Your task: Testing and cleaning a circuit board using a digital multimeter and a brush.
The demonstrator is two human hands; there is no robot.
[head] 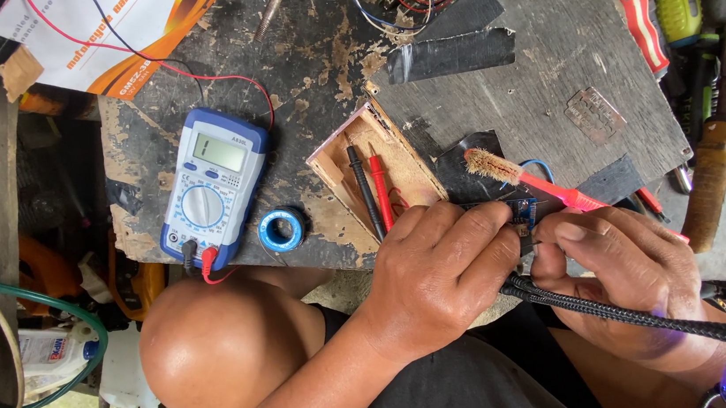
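The left hand (437,277) is reaching across from the lower middle, its grip pressed together on a small blue board (519,212) at the near edge of the worktop (314,67). The fingers (480,224) are curling over the top of the board, hiding most of it. The right hand (632,280) is meeting it from the right, its grip pinching the same board's right end between thumb and forefinger, while also holding a red brush (547,184). The brush is slanting up and left from the hand, its worn tan bristles hovering over a dark panel (544,53). A black braided cable (640,315) is running from just under the board, across the right wrist, to a plug glowing blue at the lower right corner.

Left of the hands, a shallow wooden tray (413,172) is lying tilted, with a black probe (365,188) and a red probe (380,190) resting side by side in it. Further left, a blue roll (282,229) is sitting near the worktop edge, just beside a blue and white meter (212,185). The meter is lying face up, with a red lead and a black lead plugged into its near end. A bare knee (217,342) is showing below the meter. On the far right, screwdrivers (641,4) and a wooden-handled tool (714,183) are lying together in a pile.
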